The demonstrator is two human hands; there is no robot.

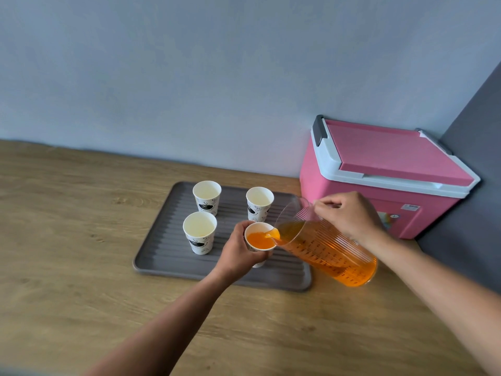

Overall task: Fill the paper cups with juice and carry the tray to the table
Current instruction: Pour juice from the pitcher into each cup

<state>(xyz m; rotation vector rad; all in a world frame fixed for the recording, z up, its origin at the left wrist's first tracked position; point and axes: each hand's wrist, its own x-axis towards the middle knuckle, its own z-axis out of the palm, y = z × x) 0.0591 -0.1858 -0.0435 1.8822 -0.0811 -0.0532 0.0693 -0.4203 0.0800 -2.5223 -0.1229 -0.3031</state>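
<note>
Hands: left (pixel 238 251) grips front-right cup (pixel 259 241); right (pixel 349 215) tips jug (pixel 325 245) beside tray (pixel 151 267) edge.

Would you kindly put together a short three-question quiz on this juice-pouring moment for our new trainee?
1. True or false: the left hand steadies the cup being filled.
2. How many cups on the tray hold no juice?
3. The right hand tilts: A) the pink cooler, B) the jug, C) the tray.

Key: 1 true; 2 three; 3 B.
</note>
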